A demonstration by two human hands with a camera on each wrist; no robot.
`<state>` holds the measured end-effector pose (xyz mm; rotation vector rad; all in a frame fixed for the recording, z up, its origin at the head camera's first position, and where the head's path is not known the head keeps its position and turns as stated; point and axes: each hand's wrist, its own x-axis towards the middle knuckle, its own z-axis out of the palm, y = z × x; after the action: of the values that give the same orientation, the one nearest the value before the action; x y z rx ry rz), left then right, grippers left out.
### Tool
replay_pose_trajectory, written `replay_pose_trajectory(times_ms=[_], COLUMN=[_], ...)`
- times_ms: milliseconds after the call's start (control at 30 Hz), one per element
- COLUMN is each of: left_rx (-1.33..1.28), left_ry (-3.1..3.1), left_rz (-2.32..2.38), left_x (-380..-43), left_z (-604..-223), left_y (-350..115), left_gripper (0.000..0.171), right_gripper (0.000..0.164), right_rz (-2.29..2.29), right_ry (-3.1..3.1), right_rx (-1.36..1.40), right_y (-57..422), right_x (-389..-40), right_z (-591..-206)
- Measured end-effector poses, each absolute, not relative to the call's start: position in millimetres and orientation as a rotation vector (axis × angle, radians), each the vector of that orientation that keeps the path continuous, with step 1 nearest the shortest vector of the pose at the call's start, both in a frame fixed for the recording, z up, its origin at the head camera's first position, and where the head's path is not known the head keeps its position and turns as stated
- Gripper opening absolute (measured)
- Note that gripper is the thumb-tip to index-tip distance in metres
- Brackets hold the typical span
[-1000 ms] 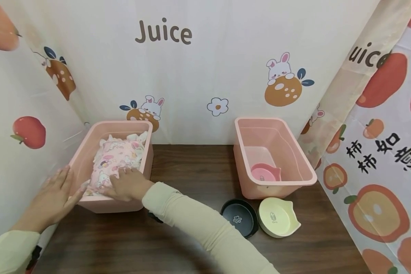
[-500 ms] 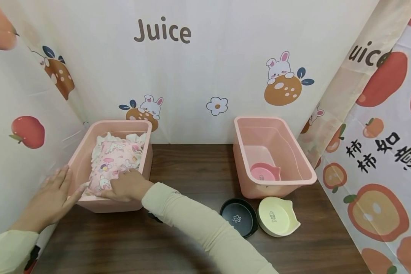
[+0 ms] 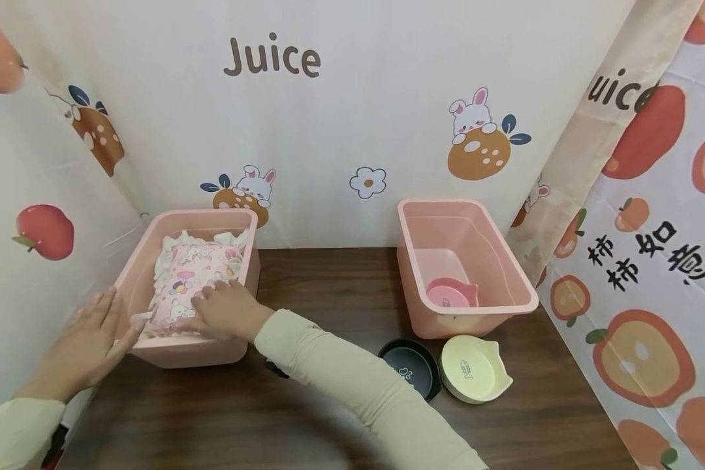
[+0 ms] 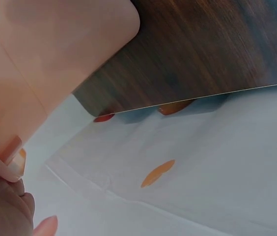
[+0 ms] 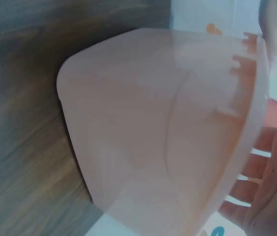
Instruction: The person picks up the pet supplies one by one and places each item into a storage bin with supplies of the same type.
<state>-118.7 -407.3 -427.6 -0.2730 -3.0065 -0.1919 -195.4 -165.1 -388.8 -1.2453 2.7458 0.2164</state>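
Note:
A pink pillow [image 3: 196,264] with cartoon prints and a white ruffled edge lies inside the left pink bin [image 3: 194,354]. My right hand [image 3: 226,312] reaches over the bin's front right corner, fingers extended onto the pillow's near right part. At the bin's left front rim rests my left hand [image 3: 88,346], fingers straight along the edge, thumb near a ruffle at the pillow's corner. The left wrist view has only part of the left hand [image 4: 3,206] by the rim. In the right wrist view, the right hand's [image 5: 276,182] fingers spread just past the rim.
On the right stands a second pink bin [image 3: 482,324] with a pink cat-eared bowl [image 3: 451,292] in it. Before it on the dark wooden table [image 3: 323,287] sit a black bowl [image 3: 410,365] and a pale yellow cat-eared bowl [image 3: 470,375]. Printed curtains [image 3: 305,150] enclose the back and sides.
My right hand's fingers bend down onto the pillow at half a second ago, then straighten again and shift slightly right. The left hand stays at the rim. The head view shifts a little.

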Motion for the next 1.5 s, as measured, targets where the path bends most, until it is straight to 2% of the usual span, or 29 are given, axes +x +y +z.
replay_pose_trajectory(times_ms=[233, 533, 967, 1200, 1500], left_rx=[-0.263, -0.246, -0.244, -0.272, -0.295], left_ry=[-3.011, -3.033, -3.053, -3.085, -3.205], left_rz=[-0.206, -0.218, -0.210, -0.242, -0.301], left_x=[-120.0, -121.2, -123.0, -128.3, -155.3], left_z=[-430.7, -433.6, -432.1, -424.3, -393.8], left_y=[-406.6, -403.4, -403.1, -406.4, -384.6], left_gripper=[0.079, 0.080, 0.082, 0.084, 0.092], right_gripper=[0.064, 0.062, 0.065, 0.063, 0.061], right_rz=[0.227, 0.108, -0.178, -0.319, -0.488], right_ry=[2.782, 2.845, 3.024, 3.163, 3.299], right_rx=[-1.236, -1.266, -1.112, -0.939, -0.869], right_y=[-144.7, -96.4, 29.0, 106.8, 186.3], right_x=[-205.2, -220.1, -237.1, -226.9, -185.2], right_z=[-381.7, -371.8, -355.8, -358.0, -384.9])
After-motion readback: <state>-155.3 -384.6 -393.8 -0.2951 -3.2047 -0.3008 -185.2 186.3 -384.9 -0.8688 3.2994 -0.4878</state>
